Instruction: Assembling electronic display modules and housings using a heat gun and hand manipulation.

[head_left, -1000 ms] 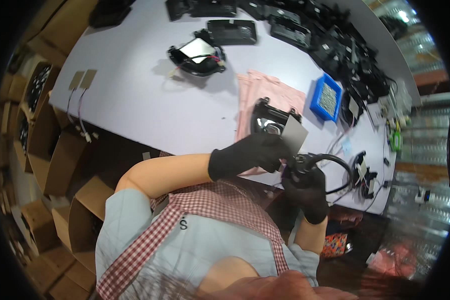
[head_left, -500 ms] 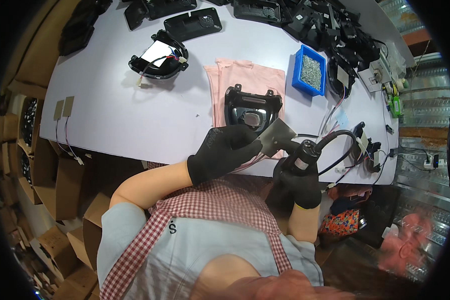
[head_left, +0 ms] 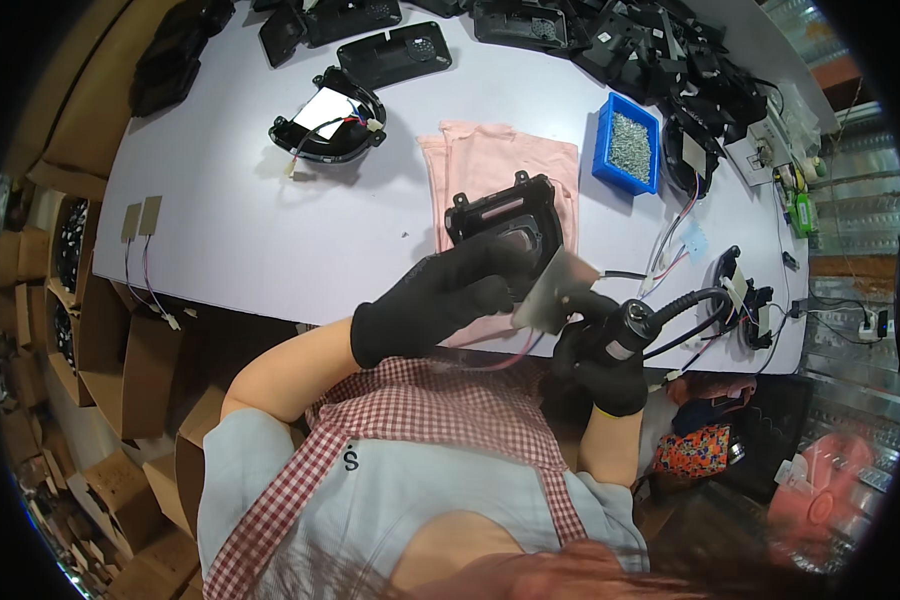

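My left hand (head_left: 440, 296), in a black glove, grips a black plastic housing (head_left: 502, 222) with a grey metal plate (head_left: 555, 292) at its near edge, held over the pink cloth (head_left: 495, 160). My right hand (head_left: 602, 362), also gloved, is closed around a black electric screwdriver (head_left: 630, 325) whose tip meets the plate. A black cable runs from the screwdriver to the right.
A blue tray of screws (head_left: 627, 140) sits right of the cloth. Another black housing with a white panel and red wires (head_left: 327, 125) lies further left on the white table (head_left: 220, 220). Several black parts line the far edge. Cardboard boxes (head_left: 90, 330) stand at left.
The view has swung, so table items sit lower and further right in frame. Both hands stay together on the housing and screwdriver; the housing now shows more fully above my left hand.
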`<state>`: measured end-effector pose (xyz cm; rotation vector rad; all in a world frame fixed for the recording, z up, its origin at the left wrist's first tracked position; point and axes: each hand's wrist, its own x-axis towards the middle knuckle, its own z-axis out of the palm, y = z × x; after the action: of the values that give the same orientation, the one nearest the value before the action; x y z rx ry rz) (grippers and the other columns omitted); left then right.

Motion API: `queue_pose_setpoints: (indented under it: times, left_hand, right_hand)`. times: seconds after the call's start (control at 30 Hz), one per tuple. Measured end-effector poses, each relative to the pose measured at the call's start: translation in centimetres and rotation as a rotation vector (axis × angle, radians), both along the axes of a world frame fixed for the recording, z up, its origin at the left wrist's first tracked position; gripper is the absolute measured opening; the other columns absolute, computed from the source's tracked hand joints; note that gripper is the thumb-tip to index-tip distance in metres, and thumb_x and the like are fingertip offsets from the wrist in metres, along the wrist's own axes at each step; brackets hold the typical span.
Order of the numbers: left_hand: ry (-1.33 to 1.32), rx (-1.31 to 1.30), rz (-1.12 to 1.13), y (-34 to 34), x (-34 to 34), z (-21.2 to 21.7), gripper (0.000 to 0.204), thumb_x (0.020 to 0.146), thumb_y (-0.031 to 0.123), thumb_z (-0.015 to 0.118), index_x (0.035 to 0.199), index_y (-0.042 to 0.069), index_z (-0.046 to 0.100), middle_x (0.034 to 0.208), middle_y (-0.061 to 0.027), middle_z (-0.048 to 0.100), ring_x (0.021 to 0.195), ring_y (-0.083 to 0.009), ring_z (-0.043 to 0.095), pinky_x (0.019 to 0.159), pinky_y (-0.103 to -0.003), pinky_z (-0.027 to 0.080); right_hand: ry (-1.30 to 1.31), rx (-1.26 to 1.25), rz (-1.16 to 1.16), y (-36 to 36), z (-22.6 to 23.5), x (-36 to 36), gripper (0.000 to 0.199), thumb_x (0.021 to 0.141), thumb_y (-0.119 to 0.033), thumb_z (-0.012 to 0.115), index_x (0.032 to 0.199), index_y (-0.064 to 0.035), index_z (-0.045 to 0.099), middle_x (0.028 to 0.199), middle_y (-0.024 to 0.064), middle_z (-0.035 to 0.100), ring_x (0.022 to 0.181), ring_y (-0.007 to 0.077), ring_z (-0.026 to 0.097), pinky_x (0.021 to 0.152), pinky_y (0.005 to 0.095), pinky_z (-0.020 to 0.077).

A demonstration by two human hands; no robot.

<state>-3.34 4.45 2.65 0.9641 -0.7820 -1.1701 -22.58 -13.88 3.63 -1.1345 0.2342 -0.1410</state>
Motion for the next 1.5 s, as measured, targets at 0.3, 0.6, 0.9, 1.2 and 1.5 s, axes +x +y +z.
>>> queue_pose_setpoints:
  times: [0.3,0.6,0.9,1.2,1.5]
  left_hand:
    - [-0.560,-0.123,0.166,-0.4,0.7,0.6,0.024,0.084,0.001,0.066,0.108,0.003,0.065,0.104,-0.0063,0.066,0.096,-0.0173,0.060,0.088,-0.033,0.047]
    - [-0.255,0.359,0.297,1.8,3.1,-2.8,0.012,0.096,0.009,0.057,0.105,0.003,0.062,0.094,0.0033,0.062,0.086,-0.0056,0.051,0.080,-0.022,0.042]
    - [-0.333,0.389,0.355,0.6,5.3,-2.9,0.016,0.093,0.012,0.062,0.106,0.003,0.066,0.089,0.0037,0.063,0.079,-0.0042,0.052,0.072,-0.022,0.043]
    - [-0.515,0.408,0.064,-3.7,6.3,1.9,0.030,0.091,0.017,0.066,0.116,-0.001,0.066,0.087,0.0010,0.064,0.074,-0.0052,0.054,0.065,-0.023,0.046]
    - [-0.535,0.234,0.137,-2.2,4.5,1.1,0.020,0.088,0.005,0.067,0.107,0.000,0.065,0.096,-0.0036,0.065,0.091,-0.0118,0.059,0.082,-0.029,0.050]
  right_hand:
    - [0.072,-0.186,0.238,0.5,0.4,1.9,0.067,0.071,0.001,0.072,0.134,-0.0020,0.050,0.120,0.0080,0.060,0.109,0.0158,0.056,0.090,0.0322,0.0491]
    - [0.291,-0.078,-0.171,-1.8,-0.8,2.3,0.062,0.073,0.002,0.067,0.133,-0.0062,0.053,0.085,0.0012,0.059,0.071,0.0093,0.056,0.062,0.0239,0.0476]
    - [0.303,-0.136,-0.100,-1.3,-2.5,1.3,0.064,0.074,-0.001,0.071,0.134,-0.0067,0.051,0.093,-0.0010,0.058,0.072,0.0074,0.054,0.063,0.0233,0.0478]
    - [-0.241,-0.616,0.134,-1.5,-2.8,1.0,0.066,0.068,0.005,0.070,0.132,-0.0007,0.055,0.103,0.0053,0.064,0.088,0.0099,0.059,0.077,0.0262,0.0498]
    - [0.077,-0.033,0.271,-0.7,-0.1,0.5,0.061,0.067,-0.001,0.074,0.124,0.0045,0.052,0.087,0.0108,0.068,0.066,0.0122,0.061,0.058,0.0267,0.0487]
